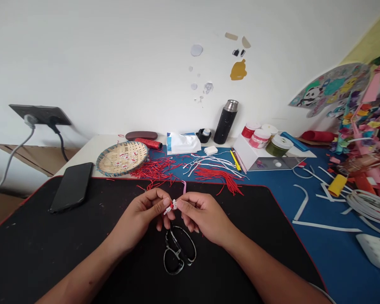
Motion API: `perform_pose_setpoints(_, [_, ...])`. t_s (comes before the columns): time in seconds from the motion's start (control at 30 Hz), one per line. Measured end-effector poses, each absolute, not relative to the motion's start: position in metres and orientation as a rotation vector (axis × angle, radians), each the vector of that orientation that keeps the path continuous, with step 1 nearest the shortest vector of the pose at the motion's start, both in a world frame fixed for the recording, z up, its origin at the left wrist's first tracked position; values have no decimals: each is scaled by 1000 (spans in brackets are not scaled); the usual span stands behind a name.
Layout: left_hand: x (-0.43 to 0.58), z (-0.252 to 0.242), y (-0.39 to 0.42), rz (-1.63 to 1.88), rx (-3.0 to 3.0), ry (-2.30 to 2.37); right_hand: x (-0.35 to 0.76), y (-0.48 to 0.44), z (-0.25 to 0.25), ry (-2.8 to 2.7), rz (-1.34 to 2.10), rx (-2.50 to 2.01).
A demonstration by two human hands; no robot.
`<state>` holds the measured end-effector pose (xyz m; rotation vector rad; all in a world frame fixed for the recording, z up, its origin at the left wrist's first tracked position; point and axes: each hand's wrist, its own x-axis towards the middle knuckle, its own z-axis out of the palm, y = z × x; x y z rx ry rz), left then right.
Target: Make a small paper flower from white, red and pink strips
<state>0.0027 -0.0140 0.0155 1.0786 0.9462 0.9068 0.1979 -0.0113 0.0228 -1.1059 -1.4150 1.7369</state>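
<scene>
Two hands were up over the black desk mat [57, 257], and here we went: the left hand [139, 215] and the right hand [205, 217] were both closed in a tight pinch on a small bundle of white and red cord [171, 207], held right between them, above the mat! A pair of scissors [179, 255] lay just below, and loose red threads [218, 179] sprawled beyond the mat's far edge.

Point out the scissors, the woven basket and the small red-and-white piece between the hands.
Scissors [178, 254]: head view, near the pivot.
Woven basket [99, 163]: head view, left rim.
Red-and-white piece [171, 207]: head view, its middle.
</scene>
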Motion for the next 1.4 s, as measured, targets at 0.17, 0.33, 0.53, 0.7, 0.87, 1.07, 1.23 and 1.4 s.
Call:
perform_pose_setpoints(0.17, [5, 14, -16, 791, 1057, 948, 198, -10, 21, -1426, 1713, -1088])
perform_pose_setpoints(0.33, [6, 11, -17, 789, 1115, 977, 198, -10, 20, -1433, 1709, -1101])
perform_pose_setpoints(0.53, [-1, 13, -11, 861, 1239, 1067, 197, -11, 20, -1454, 1696, -1118])
perform_pose_setpoints(0.7, [-10, 21, -8, 911, 1330, 1130, 198, -11, 16, -1492, 1659, -1120])
perform_pose_setpoints(0.87, [-15, 28, -8, 818, 1412, 1097, 199, -11, 12, -1556, 1622, -1143])
perform_pose_setpoints(1.07, [-15, 31, -8, 712, 1497, 1103, 199, -11, 8, -1606, 1580, -1124])
perform_pose_setpoints(1.23, [-16, 31, -8, 639, 1513, 1135, 200, -12, 5, -1656, 1549, -1115])
perform_pose_setpoints(1.4, [-19, 31, -6, 568, 1501, 1130, 200, -12, 5, -1676, 1538, -1127])
